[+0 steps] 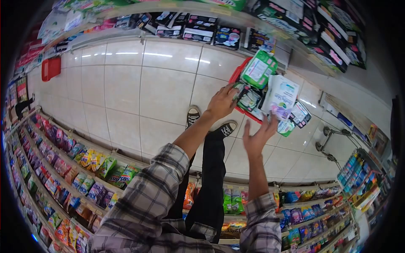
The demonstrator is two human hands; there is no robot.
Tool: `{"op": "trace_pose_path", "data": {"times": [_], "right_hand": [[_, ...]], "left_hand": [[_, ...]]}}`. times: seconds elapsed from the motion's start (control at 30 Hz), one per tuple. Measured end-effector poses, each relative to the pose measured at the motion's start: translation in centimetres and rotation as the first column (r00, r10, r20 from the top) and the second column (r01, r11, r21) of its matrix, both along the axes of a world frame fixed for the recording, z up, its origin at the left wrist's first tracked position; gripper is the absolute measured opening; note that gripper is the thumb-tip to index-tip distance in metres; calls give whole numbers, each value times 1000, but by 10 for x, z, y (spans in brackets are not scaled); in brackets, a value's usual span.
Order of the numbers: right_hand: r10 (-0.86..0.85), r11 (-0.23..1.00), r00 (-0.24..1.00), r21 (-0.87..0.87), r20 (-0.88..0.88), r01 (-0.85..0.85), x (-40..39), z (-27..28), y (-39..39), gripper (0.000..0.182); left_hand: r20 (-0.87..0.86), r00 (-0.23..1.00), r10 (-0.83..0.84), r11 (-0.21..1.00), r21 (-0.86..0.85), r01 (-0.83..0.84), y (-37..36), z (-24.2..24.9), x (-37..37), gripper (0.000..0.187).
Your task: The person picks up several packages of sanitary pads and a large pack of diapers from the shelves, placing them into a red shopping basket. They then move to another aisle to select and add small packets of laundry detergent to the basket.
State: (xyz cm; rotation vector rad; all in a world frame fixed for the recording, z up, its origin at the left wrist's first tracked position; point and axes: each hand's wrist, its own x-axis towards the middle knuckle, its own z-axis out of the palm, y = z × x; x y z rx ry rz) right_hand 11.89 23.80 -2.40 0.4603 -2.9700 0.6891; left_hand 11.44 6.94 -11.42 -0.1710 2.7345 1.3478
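A red shopping basket (238,70) on the floor is piled with soft packs. My left hand (222,102) is at its left side, fingers bent closed at the edge of a black-and-green pack (248,98). My right hand (259,134) has its thumb spread from the fingers, and its fingertips touch the lower end of a white and purple pack (282,93) lettered "Healthy Skin". Behind these lies a green pack (259,69). At the basket's right are a dark pack (300,114) and a smaller green-and-white pack (286,127).
Shelves of black boxes and packs (200,28) run along the far side. Behind me, a lower shelf holds coloured pouches (122,175). A second red basket (51,68) stands on the tiled floor (164,84) at left. A wheeled metal stand (327,143) is at right.
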Motion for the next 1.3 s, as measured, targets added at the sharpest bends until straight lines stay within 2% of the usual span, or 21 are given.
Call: {"op": "trace_pose_path", "data": {"times": [0.1, 0.17, 0.23, 0.3, 0.37, 0.43, 0.5, 0.53, 0.6, 0.7, 0.73, 0.77, 0.8, 0.93, 1.0, 1.07, 1.13, 1.17, 1.2, 1.27, 1.3], "right_hand": [[166, 985, 953, -98, 254, -145, 68, -22, -12, 49], [285, 958, 852, -96, 440, -271, 112, -41, -11, 38], [323, 935, 735, -82, 597, -344, 153, -57, -1, 30], [200, 907, 497, 33, 844, -421, 176, -60, 7, 29], [67, 837, 274, 95, 959, -538, 184, -64, 14, 35], [39, 795, 197, 89, 980, -600, 178, -67, 17, 38], [79, 819, 340, 133, 937, -558, 163, -59, 6, 35], [23, 856, 346, 160, 938, -491, 151, -57, -3, 35], [-98, 916, 341, 218, 935, -337, 125, -53, -28, 34], [10, 948, 581, 177, 814, -264, 87, -40, -77, 26], [-70, 939, 628, 263, 775, -220, 76, -29, -106, 25], [-46, 931, 702, 286, 711, -228, 68, -18, -137, 24], [-17, 937, 717, 261, 697, -231, 61, -18, -162, 22], [272, 821, 658, 188, 702, -539, 25, 18, -331, 27], [385, 803, 710, 166, 590, -573, 6, 48, -439, 22], [573, 799, 734, -49, 365, -599, -15, 84, -540, 13], [687, 715, 725, -208, 36, -667, -36, 126, -635, 9], [715, 681, 692, -123, -104, -722, -51, 144, -674, 8], [687, 721, 705, 40, -173, -692, -60, 165, -707, 13], [715, 669, 625, 44, -314, -742, -78, 195, -763, 25], [725, 663, 615, 71, -308, -746, -88, 205, -784, 39]], "left_hand": [[214, 976, -43, 999, -10, 46, -28, -29, 39, 33], [487, 873, 3, 999, 38, -25, -51, -17, 69, 30], [475, 869, 138, 988, -10, -151, -71, -35, 135, 29], [468, 830, 305, 943, -29, -331, -91, -21, 202, 30], [612, 655, 444, 825, 6, -565, -117, 2, 268, 25], [592, 554, 586, 657, 53, -752, -148, 20, 339, 21], [581, 322, 748, 477, -132, -869, -184, 30, 391, 26], [579, 199, 791, 390, -226, -893, -201, 36, 413, 28], [662, 120, 740, 461, -370, -807, -235, 28, 458, 33], [749, 236, 619, 656, -327, -680, -282, -1, 495, 34], [751, 249, 612, 626, -267, -733, -303, 3, 489, 33], [758, 250, 602, 587, -208, -782, -315, 10, 484, 33], [761, 258, 596, 545, -148, -825, -333, 14, 478, 32], [841, 245, 483, 384, 49, -922, -386, -6, 498, 32], [854, 166, 492, 225, 60, -973, -402, -3, 514, 31], [871, 88, 484, 106, 41, -993, -407, -1, 537, 31], [891, 64, 450, 127, 8, -992, -404, 10, 564, 32], [905, 55, 422, 123, 3, -992, -397, 8, 583, 34], [918, 44, 395, 124, -6, -992, -390, 8, 603, 35], [926, 58, 373, 199, -19, -980, -381, 21, 632, 36], [929, 30, 369, 164, -33, -986, -374, 32, 642, 36]]}}
